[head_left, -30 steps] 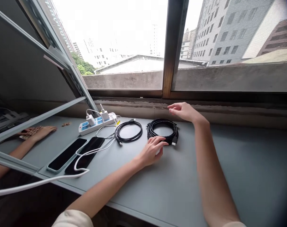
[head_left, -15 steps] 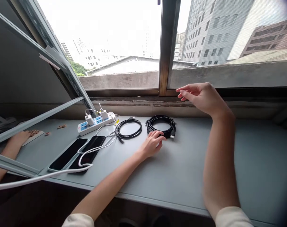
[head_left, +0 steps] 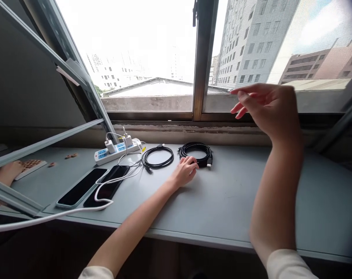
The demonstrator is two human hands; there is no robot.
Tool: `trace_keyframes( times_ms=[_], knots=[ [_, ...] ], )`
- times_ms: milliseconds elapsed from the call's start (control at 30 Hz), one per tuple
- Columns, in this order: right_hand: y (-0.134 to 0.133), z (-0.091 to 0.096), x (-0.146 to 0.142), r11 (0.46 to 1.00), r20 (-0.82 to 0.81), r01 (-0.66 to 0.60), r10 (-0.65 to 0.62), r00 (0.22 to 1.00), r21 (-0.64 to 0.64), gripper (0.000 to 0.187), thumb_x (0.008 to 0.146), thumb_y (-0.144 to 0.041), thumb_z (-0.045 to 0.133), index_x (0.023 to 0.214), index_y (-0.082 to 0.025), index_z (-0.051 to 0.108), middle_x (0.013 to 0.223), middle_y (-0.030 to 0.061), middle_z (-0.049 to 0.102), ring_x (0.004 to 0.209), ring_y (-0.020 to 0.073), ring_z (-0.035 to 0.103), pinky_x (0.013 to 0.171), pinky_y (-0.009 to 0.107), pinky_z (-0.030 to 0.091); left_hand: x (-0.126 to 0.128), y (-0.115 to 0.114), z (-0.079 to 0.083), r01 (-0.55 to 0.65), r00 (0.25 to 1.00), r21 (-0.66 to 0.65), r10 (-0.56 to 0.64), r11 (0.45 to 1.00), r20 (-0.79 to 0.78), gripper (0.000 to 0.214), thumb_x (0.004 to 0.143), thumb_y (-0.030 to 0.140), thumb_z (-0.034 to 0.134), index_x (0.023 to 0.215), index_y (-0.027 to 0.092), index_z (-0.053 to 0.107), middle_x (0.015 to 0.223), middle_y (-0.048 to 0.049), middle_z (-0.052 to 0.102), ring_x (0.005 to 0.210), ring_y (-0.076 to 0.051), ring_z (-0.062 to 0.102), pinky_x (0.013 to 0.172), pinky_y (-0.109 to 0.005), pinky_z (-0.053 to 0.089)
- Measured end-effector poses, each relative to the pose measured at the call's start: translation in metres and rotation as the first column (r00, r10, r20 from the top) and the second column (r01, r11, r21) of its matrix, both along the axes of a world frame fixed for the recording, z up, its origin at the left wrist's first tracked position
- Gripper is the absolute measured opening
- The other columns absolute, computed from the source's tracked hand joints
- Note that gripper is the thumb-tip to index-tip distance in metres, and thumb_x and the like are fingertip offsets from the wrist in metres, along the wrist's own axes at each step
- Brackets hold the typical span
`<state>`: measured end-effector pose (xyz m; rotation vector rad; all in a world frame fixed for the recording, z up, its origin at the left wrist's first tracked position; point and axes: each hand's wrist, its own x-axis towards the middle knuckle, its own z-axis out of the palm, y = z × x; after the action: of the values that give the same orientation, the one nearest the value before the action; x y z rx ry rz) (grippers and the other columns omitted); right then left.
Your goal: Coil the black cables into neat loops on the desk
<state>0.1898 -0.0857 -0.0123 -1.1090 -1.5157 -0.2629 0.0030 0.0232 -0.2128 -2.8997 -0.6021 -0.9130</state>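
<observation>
My left hand (head_left: 185, 170) rests on the grey sill-top table (head_left: 228, 201), its fingers lying on the near edge of a thick coiled black cable (head_left: 196, 153). A thinner coiled black cable (head_left: 157, 156) lies just left of it. My right hand (head_left: 268, 108) is raised in the air in front of the window, fingers apart and holding nothing. Two dark phones (head_left: 82, 187) (head_left: 107, 186) lie side by side at the left, with white charging leads running to a white power strip (head_left: 117, 150).
The window frame post (head_left: 201, 58) stands behind the cables. A slanted metal frame (head_left: 48, 135) crosses the left side. Another person's hand (head_left: 6, 172) rests at the far left beside a patterned object (head_left: 30, 166). A white cord (head_left: 45, 219) trails off the front edge.
My right hand has lifted from beside the thick cable up to window height and drawn closer. My left hand has stayed on the thick coil. The view has tilted upward.
</observation>
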Motion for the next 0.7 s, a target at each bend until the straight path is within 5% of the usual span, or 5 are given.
trace_keyframes(
  times_ms=[400, 700],
  knots=[
    [-0.008, 0.002, -0.021, 0.998, 0.040, -0.055, 0.055, 0.998, -0.007, 0.015, 0.087, -0.025, 0.057, 0.091, -0.022, 0.072, 0.062, 0.0008, 0.064, 0.047, 0.0126, 0.059, 0.044, 0.024, 0.044, -0.003, 0.001, 0.007, -0.122, 0.989, 0.024, 0.119, 0.992, 0.087, 0.021, 0.084, 0.007, 0.039, 0.091, 0.017, 0.056, 0.094, -0.0052, 0.054, 0.091, -0.018, 0.050, 0.086, -0.034, 0.038],
    [-0.015, 0.001, -0.036, 0.990, 0.132, -0.130, 0.122, 0.984, 0.059, 0.014, 0.087, -0.020, 0.058, 0.089, -0.017, 0.072, 0.062, 0.0019, 0.061, 0.055, 0.0163, 0.062, 0.043, 0.026, 0.047, -0.002, 0.004, 0.003, -0.086, 0.994, 0.010, 0.085, 0.996, 0.061, 0.019, 0.084, 0.008, 0.041, 0.086, 0.018, 0.057, 0.094, -0.0053, 0.053, 0.091, -0.019, 0.049, 0.086, -0.034, 0.037]
  ],
)
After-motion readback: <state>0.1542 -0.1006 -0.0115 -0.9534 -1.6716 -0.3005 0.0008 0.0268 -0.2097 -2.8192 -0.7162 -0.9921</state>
